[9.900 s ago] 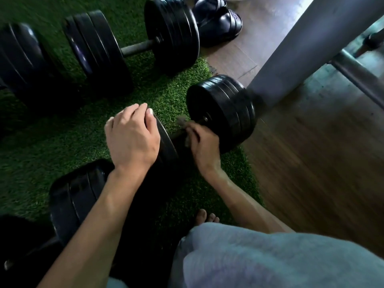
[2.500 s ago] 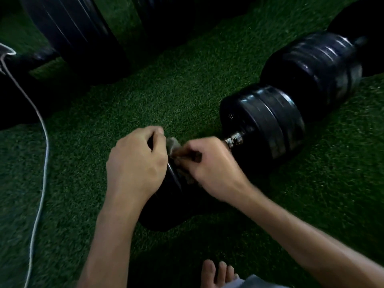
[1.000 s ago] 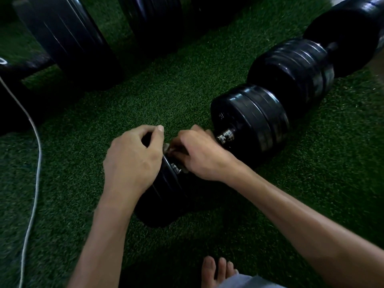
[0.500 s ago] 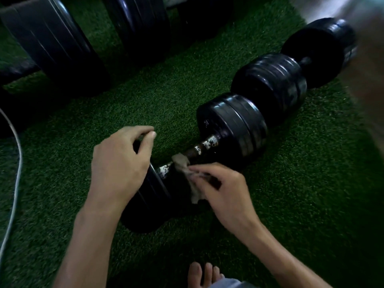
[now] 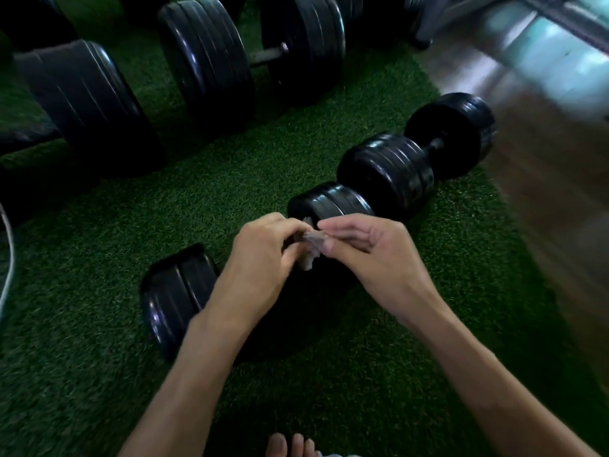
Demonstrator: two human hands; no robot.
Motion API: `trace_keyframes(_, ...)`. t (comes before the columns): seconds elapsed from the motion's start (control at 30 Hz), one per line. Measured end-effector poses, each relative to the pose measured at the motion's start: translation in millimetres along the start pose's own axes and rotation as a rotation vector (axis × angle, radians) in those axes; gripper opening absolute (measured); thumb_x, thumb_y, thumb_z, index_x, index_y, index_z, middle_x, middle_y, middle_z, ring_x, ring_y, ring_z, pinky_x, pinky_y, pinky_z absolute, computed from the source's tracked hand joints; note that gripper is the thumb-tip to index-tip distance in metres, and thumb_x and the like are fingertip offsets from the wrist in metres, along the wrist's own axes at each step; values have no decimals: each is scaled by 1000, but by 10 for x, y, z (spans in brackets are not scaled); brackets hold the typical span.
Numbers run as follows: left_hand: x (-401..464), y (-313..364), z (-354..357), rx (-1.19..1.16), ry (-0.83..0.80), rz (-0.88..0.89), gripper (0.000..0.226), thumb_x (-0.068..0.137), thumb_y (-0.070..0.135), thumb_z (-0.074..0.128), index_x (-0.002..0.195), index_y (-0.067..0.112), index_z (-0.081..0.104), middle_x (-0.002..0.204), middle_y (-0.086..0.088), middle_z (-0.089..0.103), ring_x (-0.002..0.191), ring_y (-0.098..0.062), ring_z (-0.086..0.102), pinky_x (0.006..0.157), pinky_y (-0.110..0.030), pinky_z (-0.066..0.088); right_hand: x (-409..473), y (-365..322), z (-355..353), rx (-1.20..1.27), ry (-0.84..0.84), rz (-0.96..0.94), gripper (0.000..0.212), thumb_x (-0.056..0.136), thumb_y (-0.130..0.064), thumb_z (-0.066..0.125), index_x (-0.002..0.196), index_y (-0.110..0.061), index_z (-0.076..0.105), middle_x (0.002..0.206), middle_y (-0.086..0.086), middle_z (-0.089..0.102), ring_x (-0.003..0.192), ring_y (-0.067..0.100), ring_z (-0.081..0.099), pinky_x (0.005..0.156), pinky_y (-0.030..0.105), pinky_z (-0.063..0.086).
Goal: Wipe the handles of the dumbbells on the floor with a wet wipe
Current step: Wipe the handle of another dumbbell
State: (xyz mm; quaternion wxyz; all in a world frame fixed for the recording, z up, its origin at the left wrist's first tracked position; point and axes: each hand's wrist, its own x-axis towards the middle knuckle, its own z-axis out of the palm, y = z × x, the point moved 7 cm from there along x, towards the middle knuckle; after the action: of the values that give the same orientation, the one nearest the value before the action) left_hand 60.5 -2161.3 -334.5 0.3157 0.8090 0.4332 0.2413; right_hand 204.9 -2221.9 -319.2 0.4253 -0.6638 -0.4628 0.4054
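A black dumbbell lies on the green turf in front of me, one plate stack (image 5: pixel 178 298) at the lower left and the other (image 5: pixel 329 202) past my hands. Its handle is hidden behind them. My left hand (image 5: pixel 263 262) and my right hand (image 5: pixel 372 255) meet above the handle, both pinching a small grey crumpled wet wipe (image 5: pixel 311 247) between their fingertips. A second dumbbell (image 5: pixel 418 156) lies end to end beyond the first, its short handle (image 5: pixel 435 145) in view.
Bigger dumbbells (image 5: pixel 250 57) stand in a row at the back on the turf (image 5: pixel 99 258). A white cable (image 5: pixel 6 265) runs along the left edge. Wooden floor (image 5: pixel 553 166) and a metal frame (image 5: pixel 527 14) lie to the right. My bare toes (image 5: pixel 290 445) show at the bottom.
My left hand has left the near plate stack and joined the right hand on the wipe. Both hands have lifted off the handle. The view has tilted up and back.
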Motion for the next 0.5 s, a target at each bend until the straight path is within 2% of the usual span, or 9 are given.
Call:
trace_keyframes(0.1, -108, -43, 28, -81, 234, -186, 17, 89, 8, 70, 103, 14, 77, 107, 0, 61, 83, 4, 53, 79, 1, 34, 94, -91, -237, -103, 107, -47, 18, 94, -9, 67, 107, -17, 76, 92, -5, 77, 86, 9, 73, 75, 28, 61)
trace_keyframes(0.17, -164, -100, 105, -137, 324, -284, 15, 91, 4, 67, 104, 7, 76, 113, -3, 60, 89, 3, 56, 80, 2, 37, 174, -127, -381, -196, 173, -75, 17, 95, -14, 66, 106, -22, 76, 93, -11, 76, 89, 5, 71, 78, 31, 60)
trace_keyframes(0.23, -134, -126, 244, -163, 344, -298, 16, 92, 3, 66, 104, 6, 75, 103, -3, 66, 86, -2, 61, 82, -2, 41, 238, -106, -461, -235, 217, -77, 17, 96, -17, 65, 104, -25, 77, 93, -14, 75, 92, 3, 70, 85, 37, 60)
trace_keyframes(0.3, -77, -161, 388, -209, 344, -316, 17, 93, 5, 64, 108, 9, 74, 101, -1, 70, 90, -13, 66, 87, -21, 54, 271, -48, -472, -235, 239, -69, 17, 96, -18, 65, 103, -26, 77, 94, -15, 75, 93, 3, 69, 87, 40, 60)
trace_keyframes(0.33, -72, -175, 446, -259, 348, -344, 19, 95, 7, 63, 111, 9, 73, 102, 0, 71, 93, -14, 68, 85, -28, 57, 273, -21, -462, -234, 244, -67, 17, 96, -18, 64, 104, -27, 77, 95, -16, 75, 95, 3, 69, 87, 40, 60)
trace_keyframes(0.43, -176, -143, 519, -406, 391, -393, 24, 95, 10, 66, 119, 14, 65, 101, 3, 71, 89, -7, 70, 71, -15, 56, 247, 33, -420, -243, 256, -72, 17, 96, -19, 64, 104, -28, 77, 102, -15, 73, 99, 3, 67, 88, 38, 58)
trace_keyframes(0.5, -264, -109, 550, -420, 405, -374, 29, 93, 9, 69, 120, 16, 59, 98, 5, 70, 87, -6, 70, 70, -17, 57, 228, 42, -398, -261, 277, -93, 17, 96, -18, 64, 104, -28, 77, 107, -14, 70, 98, 1, 65, 87, 33, 56)
